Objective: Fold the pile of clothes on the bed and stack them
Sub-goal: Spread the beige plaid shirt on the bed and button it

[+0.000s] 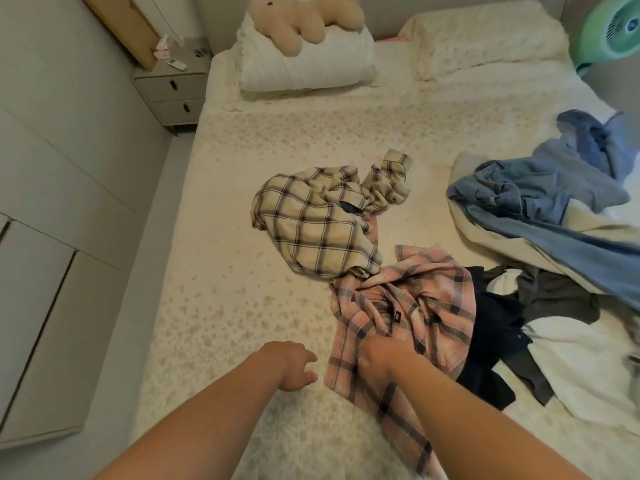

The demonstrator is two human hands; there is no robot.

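Note:
A crumpled pink plaid shirt (412,306) lies on the bed (242,271) right in front of me. My right hand (381,358) grips its near edge, fingers curled into the cloth. My left hand (292,365) hovers just left of the shirt with loosely curled fingers and holds nothing. Beyond it lies a crumpled cream plaid shirt (318,220). To the right is a heap of dark garments (498,327), white cloth (585,368) and blue denim pieces (540,195).
A white pillow (304,60) with a plush toy (301,19) on it and a second pillow (485,36) lie at the bed's head. A bedside cabinet (173,91) stands at the far left, a green fan (613,26) at the top right. Wardrobe doors (52,202) line the left side.

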